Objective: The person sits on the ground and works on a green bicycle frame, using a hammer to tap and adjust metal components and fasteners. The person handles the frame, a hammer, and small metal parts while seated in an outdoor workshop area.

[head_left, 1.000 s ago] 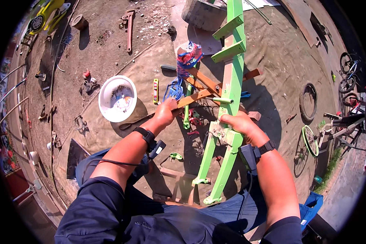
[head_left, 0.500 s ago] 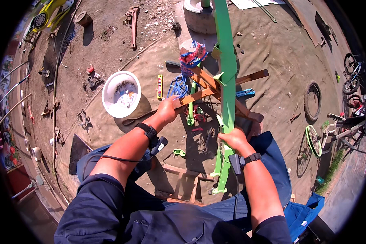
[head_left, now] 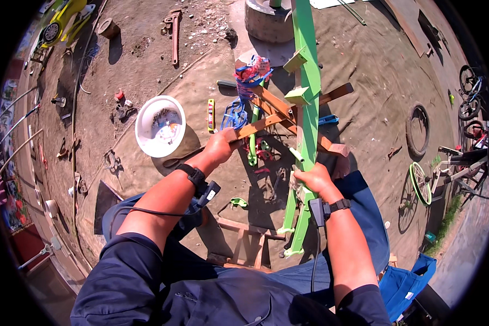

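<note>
Compared with half a second ago, your green frame (head_left: pixel 308 122) has rolled a little: its two side brackets (head_left: pixel 296 96) now show more of their faces, and the two legs of its forked near end stand out more clearly. Your right hand (head_left: pixel 316 178) is closed around it just above that fork, thumb on the upper side and the other fingers mostly hidden. Your left hand (head_left: pixel 221 146) has stayed to the left of the frame, curled around the near end of a flat brown bar (head_left: pixel 261 127), which belongs to the crossed brown stand under the frame; whether frame and stand touch, you cannot tell from here. Left of the frame, past your left hand, the white basin (head_left: pixel 142 133) sits where it was, with the yellow level (head_left: pixel 211 115) between basin and frame. As for writing, the level bears red and dark markings, your dark shirt (head_left: pixel 217 304) has a small mark on the chest, and the blue cloth (head_left: pixel 405 282), right of the frame's forked end, carries a white patch; all are too small to read.
</note>
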Demonstrator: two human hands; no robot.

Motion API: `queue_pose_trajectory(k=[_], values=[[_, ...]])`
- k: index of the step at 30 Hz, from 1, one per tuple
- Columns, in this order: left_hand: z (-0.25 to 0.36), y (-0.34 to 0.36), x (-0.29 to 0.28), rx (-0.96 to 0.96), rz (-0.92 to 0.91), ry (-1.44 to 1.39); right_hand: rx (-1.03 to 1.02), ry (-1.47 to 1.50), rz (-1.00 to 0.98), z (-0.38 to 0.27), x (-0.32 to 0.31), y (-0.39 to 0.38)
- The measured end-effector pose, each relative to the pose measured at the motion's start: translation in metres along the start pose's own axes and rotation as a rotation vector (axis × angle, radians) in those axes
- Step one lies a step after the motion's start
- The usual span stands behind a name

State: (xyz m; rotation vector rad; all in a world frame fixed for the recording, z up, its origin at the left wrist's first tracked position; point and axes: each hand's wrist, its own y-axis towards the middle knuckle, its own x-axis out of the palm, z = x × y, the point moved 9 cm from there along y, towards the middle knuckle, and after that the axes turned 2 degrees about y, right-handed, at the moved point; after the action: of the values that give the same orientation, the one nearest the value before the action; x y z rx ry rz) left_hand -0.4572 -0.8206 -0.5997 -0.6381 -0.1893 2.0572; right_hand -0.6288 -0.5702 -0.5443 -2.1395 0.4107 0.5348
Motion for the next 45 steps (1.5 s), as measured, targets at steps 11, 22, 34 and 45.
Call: queue_pose_trajectory(k=[11,22,34,45], values=[[0.007,-0.005,-0.001,-0.039,-0.040,0.026,0.065,0.055,-0.013,0.015,0.008,-0.001],[0.011,-0.005,-0.044,-0.141,-0.213,0.438,0.155,-0.006,-0.073,0.021,0.014,0.000],[-0.021,-0.037,-0.076,-0.092,-0.553,0.872,0.063,0.139,-0.015,0.017,0.010,-0.004],[-0.064,-0.023,-0.063,-0.103,-0.708,0.996,0.141,0.220,0.018,-0.006,0.001,-0.016]])
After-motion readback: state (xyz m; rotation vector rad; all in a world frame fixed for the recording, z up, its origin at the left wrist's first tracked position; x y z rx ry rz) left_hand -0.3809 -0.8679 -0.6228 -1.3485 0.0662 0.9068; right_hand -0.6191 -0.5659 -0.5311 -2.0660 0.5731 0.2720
